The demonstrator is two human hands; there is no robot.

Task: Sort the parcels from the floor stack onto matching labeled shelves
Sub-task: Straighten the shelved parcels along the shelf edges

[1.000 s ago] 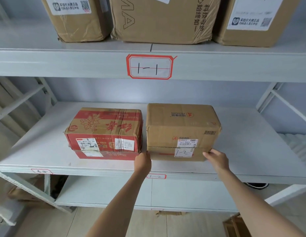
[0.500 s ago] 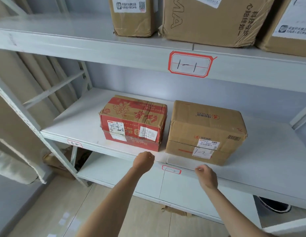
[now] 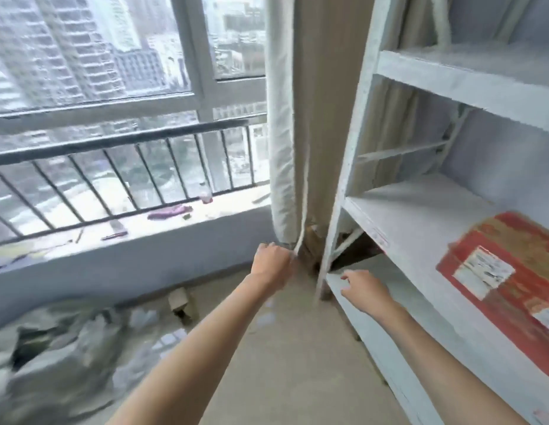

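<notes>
Both hands reach forward holding nothing — left hand (image 3: 273, 260) loosely curled near the curtain (image 3: 285, 118), right hand (image 3: 363, 289) relaxed beside the shelf (image 3: 398, 216). One red parcel (image 3: 506, 286) sits there — blurred.

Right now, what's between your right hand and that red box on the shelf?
In the head view, only bare white shelf board lies between the right hand and the red box; the hand holds nothing.
</notes>
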